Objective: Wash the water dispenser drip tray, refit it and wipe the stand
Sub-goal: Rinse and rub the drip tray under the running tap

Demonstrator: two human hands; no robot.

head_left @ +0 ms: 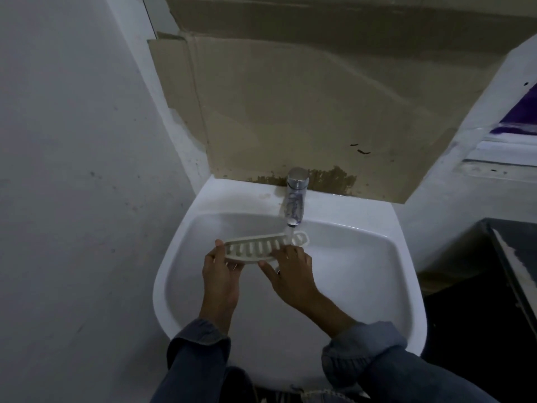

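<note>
A white slotted drip tray [255,247] is held level over the white sink basin [363,266]. Its right end sits under the chrome tap [295,196], and water runs from the spout onto it. My left hand [219,267] grips the tray's left end, thumb on the rim. My right hand [290,270] holds the tray's front edge near the middle, fingers resting on the slots. Both forearms wear rolled blue denim sleeves.
Brown cardboard [290,97] covers the wall behind the sink. A plain white wall [72,170] stands close on the left. A dark surface [511,257] lies to the right of the basin, with a window ledge [499,158] above it.
</note>
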